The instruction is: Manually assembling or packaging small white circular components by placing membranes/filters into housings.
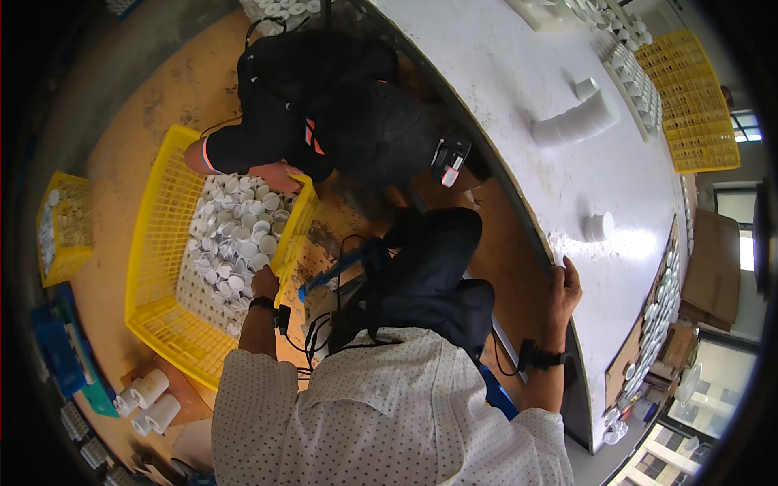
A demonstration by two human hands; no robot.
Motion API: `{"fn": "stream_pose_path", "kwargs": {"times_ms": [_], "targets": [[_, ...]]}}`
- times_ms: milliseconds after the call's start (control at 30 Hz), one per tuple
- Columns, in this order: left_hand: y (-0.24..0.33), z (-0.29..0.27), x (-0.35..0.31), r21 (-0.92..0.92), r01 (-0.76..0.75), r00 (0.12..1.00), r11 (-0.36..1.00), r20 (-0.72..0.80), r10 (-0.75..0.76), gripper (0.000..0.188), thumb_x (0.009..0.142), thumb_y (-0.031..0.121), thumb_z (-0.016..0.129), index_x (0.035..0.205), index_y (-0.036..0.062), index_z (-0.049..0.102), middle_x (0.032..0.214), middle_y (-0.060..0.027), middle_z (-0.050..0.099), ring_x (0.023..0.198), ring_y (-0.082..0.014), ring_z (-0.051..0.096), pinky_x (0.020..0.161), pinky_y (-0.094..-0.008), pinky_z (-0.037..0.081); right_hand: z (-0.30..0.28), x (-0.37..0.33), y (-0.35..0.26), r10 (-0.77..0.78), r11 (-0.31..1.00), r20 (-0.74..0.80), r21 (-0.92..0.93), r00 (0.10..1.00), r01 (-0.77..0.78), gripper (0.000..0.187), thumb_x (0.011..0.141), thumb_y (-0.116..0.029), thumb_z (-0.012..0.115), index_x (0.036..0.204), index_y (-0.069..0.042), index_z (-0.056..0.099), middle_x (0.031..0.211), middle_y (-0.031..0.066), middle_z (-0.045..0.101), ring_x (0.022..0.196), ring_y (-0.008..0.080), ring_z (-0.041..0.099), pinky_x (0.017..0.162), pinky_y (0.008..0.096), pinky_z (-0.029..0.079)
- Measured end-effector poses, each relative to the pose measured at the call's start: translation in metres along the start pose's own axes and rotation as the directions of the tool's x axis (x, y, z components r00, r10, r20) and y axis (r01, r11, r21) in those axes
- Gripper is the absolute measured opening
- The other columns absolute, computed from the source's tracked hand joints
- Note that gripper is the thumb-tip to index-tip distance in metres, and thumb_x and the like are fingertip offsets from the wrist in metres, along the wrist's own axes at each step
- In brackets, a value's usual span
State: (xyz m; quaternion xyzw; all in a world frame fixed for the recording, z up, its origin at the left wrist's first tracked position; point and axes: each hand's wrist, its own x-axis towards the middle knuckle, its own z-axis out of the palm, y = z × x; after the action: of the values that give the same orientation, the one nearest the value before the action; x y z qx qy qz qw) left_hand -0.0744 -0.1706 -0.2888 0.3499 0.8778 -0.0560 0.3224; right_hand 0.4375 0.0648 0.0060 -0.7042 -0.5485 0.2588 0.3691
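My left hand (pixel 265 282) is closed at the near right side of a large yellow basket (pixel 139 304), beside a heap of small white round caps (pixel 237 243). Its fingertips are hidden, so what it holds cannot be made out. My right hand (pixel 566 287) rests at the edge of the white table (pixel 519 194) with nothing in it, fingers partly extended. The caps lie on a white perforated sheet (pixel 194 287) inside the basket. Across from me a co-worker in black bends down, one hand (pixel 275 176) at the basket's far rim.
On the table lie a stack of white cups (pixel 579 120) on its side and a short white stack (pixel 598 227). A smaller yellow crate (pixel 69 231) stands at the left, with white rolls (pixel 150 397) on the floor below. A yellow crate (pixel 689 101) leans at the far right.
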Motion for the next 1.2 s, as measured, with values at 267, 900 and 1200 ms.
{"fn": "stream_pose_path", "kwargs": {"times_ms": [267,900,1200], "targets": [[-0.031,0.012,-0.002,0.072,-0.097,0.993,0.993,-0.059,0.102,0.020,0.072,0.014,0.052,0.089,0.0016,0.051,0.084,-0.0227,0.061,0.080,-0.0393,0.060,0.070,-0.0479,0.048,0.003,0.014,-0.013,-0.035,0.999,-0.022,-0.009,0.999,0.035,0.031,0.085,-0.011,0.055,0.113,0.002,0.055,0.080,0.0037,0.062,0.065,0.0066,0.052,0.061,0.0192,0.042],[0.012,-0.072,-0.007,-0.103,-0.354,0.933,0.930,0.028,0.358,0.033,0.067,0.021,0.072,0.086,-0.0017,0.059,0.078,-0.0152,0.063,0.070,-0.0264,0.062,0.065,-0.0338,0.049,-0.081,0.048,-0.012,-0.143,0.986,-0.289,0.036,0.947,0.160,0.038,0.080,-0.012,0.063,0.116,-0.002,0.054,0.087,0.0065,0.063,0.073,0.0105,0.057,0.058,0.0220,0.047],[0.181,-0.182,-0.125,-0.682,-0.263,0.838,0.683,0.189,0.512,0.027,0.079,0.010,0.063,0.100,-0.0048,0.057,0.093,-0.0125,0.064,0.079,-0.0133,0.061,0.067,-0.0253,0.049,-0.126,0.112,-0.086,-0.310,0.950,-0.117,-0.010,0.943,0.311,0.046,0.080,-0.021,0.066,0.120,-0.002,0.051,0.097,0.0149,0.063,0.083,0.0200,0.061,0.070,0.0300,0.050]]}}
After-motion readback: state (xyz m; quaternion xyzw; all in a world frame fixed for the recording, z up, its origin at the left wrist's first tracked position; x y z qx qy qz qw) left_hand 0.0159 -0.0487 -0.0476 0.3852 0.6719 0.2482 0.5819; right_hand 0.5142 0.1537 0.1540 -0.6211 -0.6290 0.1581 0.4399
